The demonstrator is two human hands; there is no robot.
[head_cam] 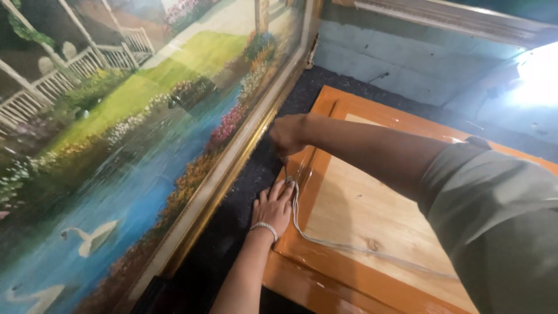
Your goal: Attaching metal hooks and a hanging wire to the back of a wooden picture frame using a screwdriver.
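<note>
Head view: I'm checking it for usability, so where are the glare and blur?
Head view: a blown-out white light at upper right; sheen on the orange frame; the right hand slightly blurred; the painting soft, stretched toward the edge.

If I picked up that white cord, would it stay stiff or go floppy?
Probably floppy: the white cord lies in loose curves across the orange wooden frame. It looks thin, so likely light. The frame's glossy varnish might let it slide easily.
</note>
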